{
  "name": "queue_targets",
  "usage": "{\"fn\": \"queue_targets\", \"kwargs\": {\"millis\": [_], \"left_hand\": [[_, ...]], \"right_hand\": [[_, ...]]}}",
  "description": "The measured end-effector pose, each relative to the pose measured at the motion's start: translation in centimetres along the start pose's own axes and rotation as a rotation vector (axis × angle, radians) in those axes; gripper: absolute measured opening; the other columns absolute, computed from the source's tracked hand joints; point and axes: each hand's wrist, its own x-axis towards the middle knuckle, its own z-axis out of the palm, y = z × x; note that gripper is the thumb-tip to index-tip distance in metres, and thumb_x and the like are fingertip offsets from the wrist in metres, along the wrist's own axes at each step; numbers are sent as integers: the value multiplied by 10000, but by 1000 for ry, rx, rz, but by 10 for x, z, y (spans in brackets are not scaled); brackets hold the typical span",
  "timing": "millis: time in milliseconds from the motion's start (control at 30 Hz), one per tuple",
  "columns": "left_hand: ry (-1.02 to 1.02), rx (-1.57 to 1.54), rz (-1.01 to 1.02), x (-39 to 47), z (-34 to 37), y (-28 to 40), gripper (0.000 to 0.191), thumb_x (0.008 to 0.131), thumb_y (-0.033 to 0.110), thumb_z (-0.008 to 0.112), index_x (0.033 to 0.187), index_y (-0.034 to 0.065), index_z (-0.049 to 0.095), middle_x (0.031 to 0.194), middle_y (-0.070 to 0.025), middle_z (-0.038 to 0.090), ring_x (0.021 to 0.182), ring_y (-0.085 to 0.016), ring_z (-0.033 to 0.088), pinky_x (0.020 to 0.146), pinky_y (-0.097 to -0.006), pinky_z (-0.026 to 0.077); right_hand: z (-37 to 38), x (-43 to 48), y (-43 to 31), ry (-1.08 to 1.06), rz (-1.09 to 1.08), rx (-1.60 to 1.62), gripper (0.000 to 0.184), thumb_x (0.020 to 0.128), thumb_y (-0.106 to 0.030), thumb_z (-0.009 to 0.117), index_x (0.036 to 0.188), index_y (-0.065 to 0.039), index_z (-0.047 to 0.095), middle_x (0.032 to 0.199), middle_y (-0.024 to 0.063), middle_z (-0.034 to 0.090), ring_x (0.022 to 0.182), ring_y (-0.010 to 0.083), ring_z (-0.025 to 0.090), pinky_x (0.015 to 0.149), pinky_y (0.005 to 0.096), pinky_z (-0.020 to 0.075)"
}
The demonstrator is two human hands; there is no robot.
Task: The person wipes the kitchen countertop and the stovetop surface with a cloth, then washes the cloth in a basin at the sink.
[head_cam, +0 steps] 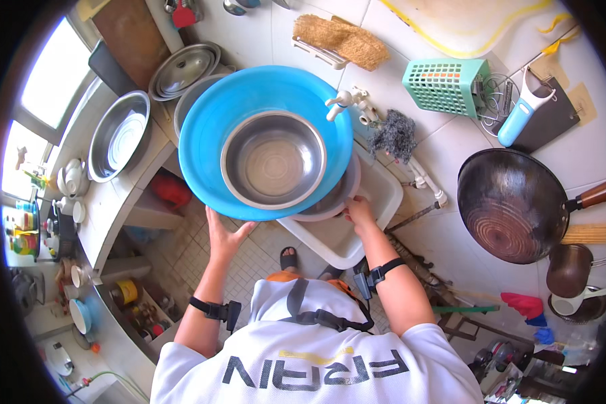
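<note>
A large blue plastic basin [207, 151] sits before me, tilted towards me, with a stainless steel bowl [275, 161] in it. My left hand [224, 235] is at the near left rim of the blue basin, thumb spread, fingertips partly hidden beneath it. Below the blue basin's right side a paler plastic basin [353, 177] shows in part. My right hand [358, 214] grips the near right rim of this paler basin. Under both stands a white rectangular sink [386, 202]. A white tap [341, 103] reaches over the blue basin's right rim.
A steel basin [118, 139] stands on the tiled counter [156, 134] at left. Stacked metal lids [187, 70] lie behind it. A wok [512, 207], green plastic basket [442, 88] and peeler [522, 111] hang on the right wall. A grey scrubber [394, 134] hangs by the tap.
</note>
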Motion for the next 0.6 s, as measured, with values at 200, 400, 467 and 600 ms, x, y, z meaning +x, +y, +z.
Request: {"fn": "queue_targets", "kwargs": {"millis": [200,400,467,600], "left_hand": [[52,-101,-30,6,12,10,1023,489,295,914,1306,-20,385,1301,-171,428,1207,-317,422,1022,-404,340],[44,-220,-113,5,8,6,1007,464,328,921,1263,-30,424,1199,-133,528,1126,-276,496,981,-382,384],[56,-213,-76,7,10,0,1000,464,346,920,1251,-33,434,1174,-126,549,1102,-265,514,966,-376,396],[19,-353,-147,16,6,-8,994,455,410,915,1219,-37,464,1123,-109,595,1039,-229,553,933,-354,419]], "right_hand": [[-2,15,0,-68,-182,-149,170,835,-163,597,883,-1,601,700,75,620,568,163,594,469,300,417],[-13,-8,-3,-209,-114,-173,167,865,-163,608,900,-1,583,761,91,643,590,143,604,453,263,408],[-19,-11,-2,-231,-81,-152,166,820,-114,632,885,36,599,736,105,648,574,160,616,456,272,444],[-28,-15,5,-224,-32,-107,179,809,-107,635,899,44,601,738,104,646,566,153,616,469,264,482]]}}
